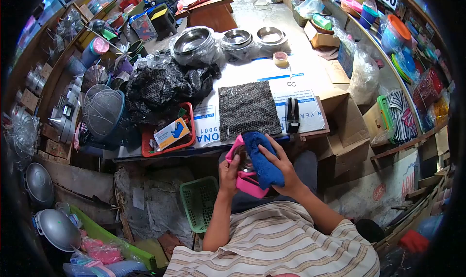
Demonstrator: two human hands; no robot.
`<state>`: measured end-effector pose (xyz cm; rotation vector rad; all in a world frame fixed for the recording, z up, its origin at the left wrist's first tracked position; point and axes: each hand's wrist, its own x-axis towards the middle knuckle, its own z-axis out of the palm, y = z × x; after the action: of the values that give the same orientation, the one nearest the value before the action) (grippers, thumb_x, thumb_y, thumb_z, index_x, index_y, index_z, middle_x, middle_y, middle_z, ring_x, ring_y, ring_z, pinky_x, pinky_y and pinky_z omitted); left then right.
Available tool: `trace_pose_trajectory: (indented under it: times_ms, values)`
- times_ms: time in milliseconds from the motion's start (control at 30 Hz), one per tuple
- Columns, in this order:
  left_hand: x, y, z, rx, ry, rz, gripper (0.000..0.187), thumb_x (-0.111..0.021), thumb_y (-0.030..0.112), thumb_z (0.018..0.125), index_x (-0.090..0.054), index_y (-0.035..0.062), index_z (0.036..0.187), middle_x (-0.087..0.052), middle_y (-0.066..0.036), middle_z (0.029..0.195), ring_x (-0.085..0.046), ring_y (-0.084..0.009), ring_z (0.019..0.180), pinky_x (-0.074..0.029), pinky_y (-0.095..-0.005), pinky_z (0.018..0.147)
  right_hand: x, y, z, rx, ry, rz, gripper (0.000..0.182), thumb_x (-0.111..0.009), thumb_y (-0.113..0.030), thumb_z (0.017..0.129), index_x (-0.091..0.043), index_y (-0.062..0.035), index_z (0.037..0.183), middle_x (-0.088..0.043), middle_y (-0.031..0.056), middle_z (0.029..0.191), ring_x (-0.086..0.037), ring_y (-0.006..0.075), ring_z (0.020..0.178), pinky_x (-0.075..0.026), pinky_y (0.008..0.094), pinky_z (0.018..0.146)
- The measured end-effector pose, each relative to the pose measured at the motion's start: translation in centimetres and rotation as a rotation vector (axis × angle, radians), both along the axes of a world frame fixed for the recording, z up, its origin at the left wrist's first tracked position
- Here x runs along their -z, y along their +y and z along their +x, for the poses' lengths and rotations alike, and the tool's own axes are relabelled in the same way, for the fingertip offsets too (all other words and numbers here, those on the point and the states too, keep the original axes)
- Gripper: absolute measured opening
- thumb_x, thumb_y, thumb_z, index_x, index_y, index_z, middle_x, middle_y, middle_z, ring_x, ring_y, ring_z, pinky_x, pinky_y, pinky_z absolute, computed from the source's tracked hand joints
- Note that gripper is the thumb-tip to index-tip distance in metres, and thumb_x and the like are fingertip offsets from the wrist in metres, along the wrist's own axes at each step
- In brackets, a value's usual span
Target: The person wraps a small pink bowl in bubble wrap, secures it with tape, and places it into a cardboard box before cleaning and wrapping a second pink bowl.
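In the lower middle of the frame, the left hand (228,174) grips a shiny metal container with pink frame (246,172). The right hand (284,170) presses a blue cloth (262,160) on it, fingers closed around the cloth. Above lies a dark bubble-wrap sheet (247,107), farther up three steel bowls (233,39).

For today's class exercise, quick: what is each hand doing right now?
Left hand: closed on the pink-cased metal item.
Right hand: pressing the blue cloth on it.

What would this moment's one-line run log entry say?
left hand: holds pink-trimmed steel container | right hand: presses blue cloth on it | bubble wrap sheet: on table
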<state>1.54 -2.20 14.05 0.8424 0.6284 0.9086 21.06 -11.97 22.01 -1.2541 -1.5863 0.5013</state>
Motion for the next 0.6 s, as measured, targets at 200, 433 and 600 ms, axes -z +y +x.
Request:
trace_pose_trajectory:
  times_ms: [200, 433, 600]
  values:
    - [0.1, -1.9, 0.4, 0.179, 0.012, 0.087, 0.046, -0.071, 0.025, 0.108, -0.065, -0.0046, 0.143, -0.075, -0.008, 0.124, -0.07, -0.011, 0.105, -0.058, -0.0299, 0.095, -1.3, 1.6, 1.4, -0.056, 0.427, -0.244, 0.046, -0.075, -0.009, 0.099, -0.067, -0.0017, 0.144, -0.065, 0.0189, 0.15, -0.063, 0.0323, 0.14, -0.045, 0.0409, 0.12]
    - [-1.4, -1.6, 0.9, 0.093, -0.175, -0.013, 0.057, -0.067, 0.036, 0.11, -0.055, -0.0018, 0.152, -0.072, -0.012, 0.135, -0.074, -0.0187, 0.115, -0.061, -0.0379, 0.105, -1.1, 1.9, 0.3, -0.058, 0.044, 0.024, 0.071, -0.078, -0.028, 0.095, -0.055, -0.0062, 0.159, -0.045, 0.0231, 0.169, -0.05, 0.0438, 0.152, -0.042, 0.0481, 0.124]
    - [-0.3, -0.3, 0.2, 0.002, -0.441, -0.33, 0.059, -0.056, 0.048, 0.113, -0.049, 0.0132, 0.16, -0.066, -0.011, 0.148, -0.068, -0.028, 0.131, -0.057, -0.0467, 0.113, 1.8, 0.5, -1.4, -0.225, 0.108, -0.067, 0.089, -0.077, -0.045, 0.094, -0.044, -0.0089, 0.168, -0.018, 0.0271, 0.18, -0.032, 0.0491, 0.161, -0.037, 0.0511, 0.126]
